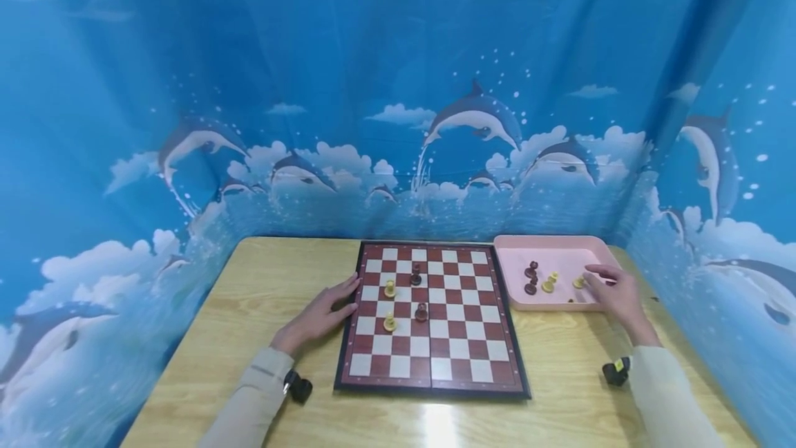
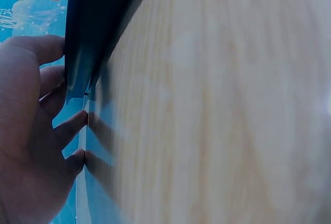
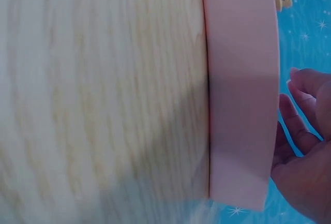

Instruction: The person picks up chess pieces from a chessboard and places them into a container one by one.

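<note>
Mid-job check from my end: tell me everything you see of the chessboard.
The chessboard lies flat, opened out on the wooden table. Its dark red and white squares sit within a reddish border and a black outer edge; the surface looks smooth, perhaps plastic. A seam runs down its middle. Two yellowish pieces and two dark pieces stand on it. The left hand touches its left edge. The pink tray sits beside its far right side.

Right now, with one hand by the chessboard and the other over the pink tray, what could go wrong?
The left hand touches the chessboard, so a nudge might topple the four standing chess pieces on it. The right hand is over the pink tray, so it might bump the nearby cream chess piece or jolt the tray.
</note>
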Action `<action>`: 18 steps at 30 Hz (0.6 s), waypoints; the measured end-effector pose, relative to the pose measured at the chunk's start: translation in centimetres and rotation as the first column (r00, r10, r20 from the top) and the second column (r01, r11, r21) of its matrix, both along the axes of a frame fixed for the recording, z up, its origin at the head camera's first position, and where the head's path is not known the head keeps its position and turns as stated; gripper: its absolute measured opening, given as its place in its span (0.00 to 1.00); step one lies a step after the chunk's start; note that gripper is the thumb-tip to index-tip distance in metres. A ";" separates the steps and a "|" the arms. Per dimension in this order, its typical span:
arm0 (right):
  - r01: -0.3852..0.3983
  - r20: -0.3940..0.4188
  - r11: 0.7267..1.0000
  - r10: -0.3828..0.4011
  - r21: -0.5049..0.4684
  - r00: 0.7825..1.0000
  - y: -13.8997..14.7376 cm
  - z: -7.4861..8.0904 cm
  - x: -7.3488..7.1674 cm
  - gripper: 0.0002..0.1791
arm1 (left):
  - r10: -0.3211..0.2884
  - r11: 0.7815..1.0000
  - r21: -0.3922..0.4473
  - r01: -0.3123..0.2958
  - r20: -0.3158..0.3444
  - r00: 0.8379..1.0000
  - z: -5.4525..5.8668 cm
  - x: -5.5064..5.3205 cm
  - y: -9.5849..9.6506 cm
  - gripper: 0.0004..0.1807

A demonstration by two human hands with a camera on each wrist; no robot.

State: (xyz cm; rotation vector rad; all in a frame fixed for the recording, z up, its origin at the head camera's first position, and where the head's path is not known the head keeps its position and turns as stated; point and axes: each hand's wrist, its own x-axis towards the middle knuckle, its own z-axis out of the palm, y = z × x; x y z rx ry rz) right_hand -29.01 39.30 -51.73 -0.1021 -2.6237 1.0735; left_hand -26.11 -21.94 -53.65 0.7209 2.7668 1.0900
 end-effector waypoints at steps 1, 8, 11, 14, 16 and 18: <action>-0.003 -0.003 1.000 0.003 0.005 1.000 -0.1 0.1 0.0 0.20 | 0.002 1.000 0.002 -0.002 -0.002 1.000 0.0 0.0 0.0 0.32; -0.040 -0.050 0.999 0.041 0.017 0.998 -1.4 0.9 0.8 0.20 | 0.008 1.000 0.001 -0.008 -0.010 1.000 0.5 0.2 0.2 0.32; -0.065 -0.087 0.998 0.067 0.022 0.994 -2.4 1.4 1.5 0.19 | 0.009 1.000 -0.005 -0.009 -0.001 1.000 0.5 0.2 0.2 0.32; -0.107 -0.119 0.994 0.110 0.036 0.987 -3.8 1.8 2.3 0.17 | 0.016 1.000 -0.017 -0.016 0.025 1.000 0.5 0.3 0.2 0.33; -0.133 -0.137 0.991 0.137 0.033 0.981 -4.9 2.2 2.8 0.15 | 0.015 1.000 -0.020 -0.014 0.027 1.000 0.3 0.2 0.2 0.33; -0.159 -0.148 0.987 0.163 0.037 0.975 -6.1 2.4 3.0 0.13 | 0.019 1.000 -0.022 -0.019 0.029 0.999 0.2 0.2 0.2 0.33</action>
